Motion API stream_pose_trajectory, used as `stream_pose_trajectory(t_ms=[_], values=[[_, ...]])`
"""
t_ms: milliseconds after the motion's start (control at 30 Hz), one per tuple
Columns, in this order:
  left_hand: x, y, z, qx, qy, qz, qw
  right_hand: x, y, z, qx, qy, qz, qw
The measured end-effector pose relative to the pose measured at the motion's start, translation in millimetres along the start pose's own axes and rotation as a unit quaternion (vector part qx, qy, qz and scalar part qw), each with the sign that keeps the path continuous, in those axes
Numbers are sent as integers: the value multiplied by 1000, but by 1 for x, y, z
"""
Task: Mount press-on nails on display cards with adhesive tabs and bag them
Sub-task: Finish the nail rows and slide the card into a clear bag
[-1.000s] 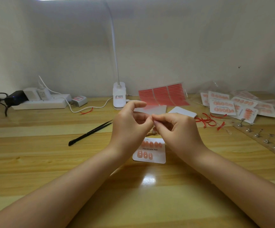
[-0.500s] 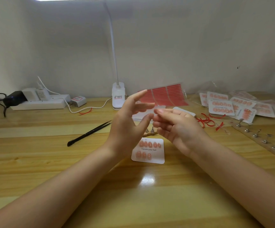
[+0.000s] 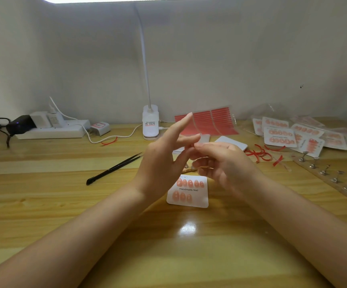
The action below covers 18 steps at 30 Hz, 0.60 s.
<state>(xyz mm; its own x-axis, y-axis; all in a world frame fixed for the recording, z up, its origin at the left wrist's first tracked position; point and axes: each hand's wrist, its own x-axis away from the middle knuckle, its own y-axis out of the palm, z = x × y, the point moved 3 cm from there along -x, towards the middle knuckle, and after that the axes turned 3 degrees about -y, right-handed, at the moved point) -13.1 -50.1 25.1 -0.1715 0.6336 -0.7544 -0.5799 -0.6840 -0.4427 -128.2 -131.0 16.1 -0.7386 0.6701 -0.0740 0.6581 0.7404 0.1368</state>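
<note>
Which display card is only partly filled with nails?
The card lying alone under the hands: five nails above, three below. The bagged cards far right look full.

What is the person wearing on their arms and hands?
Nothing at all. Both forearms are bare, with no sleeves showing. The left hand and right hand wear no gloves, and no rings, watch or bracelet can be seen on the fingers or wrists.

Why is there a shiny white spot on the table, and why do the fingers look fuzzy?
Head view: the spot is glare from the lamp on the glossy table; left hand and right hand are blurred; edges bend from the wide lens.
</note>
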Motion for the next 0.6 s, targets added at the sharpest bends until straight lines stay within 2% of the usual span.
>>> stream_pose_trajectory(t_ms=[133, 300, 467, 533, 600], values=[[2, 3, -1, 20, -10, -40, 999, -1, -4, 3, -24, 19, 34, 999], [1, 0, 0, 1, 2, 10, 1000, -1, -4, 4, -4, 27, 24, 999], [1, -3, -2, 20, -15, 21, 999, -2, -4, 0, 33, 37, 1, 999], [0, -4, -3, 20, -16, 34, 999, -2, -9, -4, 123, 8, 25, 992], [-1, -4, -3, 26, -16, 46, 998, -2, -15, -13, 305, -49, 51, 950]])
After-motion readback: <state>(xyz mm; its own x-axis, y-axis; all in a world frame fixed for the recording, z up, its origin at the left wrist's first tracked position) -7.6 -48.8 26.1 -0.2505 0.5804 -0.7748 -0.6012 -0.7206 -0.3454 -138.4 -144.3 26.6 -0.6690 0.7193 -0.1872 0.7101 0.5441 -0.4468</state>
